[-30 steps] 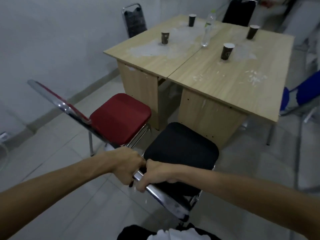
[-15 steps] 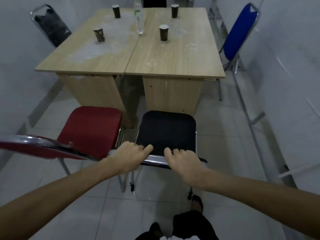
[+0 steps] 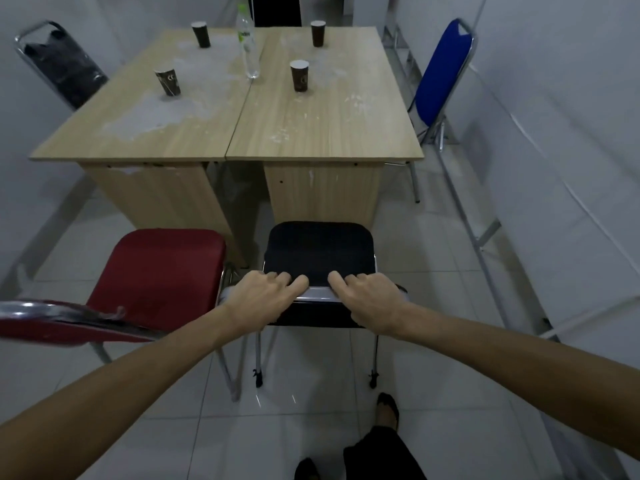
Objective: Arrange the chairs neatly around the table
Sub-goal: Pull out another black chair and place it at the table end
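Both hands, left hand point(image 3: 265, 296) & right hand point(image 3: 369, 299), clamped on black chair point(image 3: 320, 252) backrest rail, chair just short of table point(image 3: 322, 133) near edge. Step: seating it. Next I'd push fwd, square to edge.

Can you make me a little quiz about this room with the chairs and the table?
1. How many cups stand on the table?
2. True or false: both hands hold the back of the red chair.
3. Which chair stands at the table's right side: A black, B blue, C red?

Key:
1. Four.
2. False: the left hand and right hand hold the black chair.
3. B, the blue chair.
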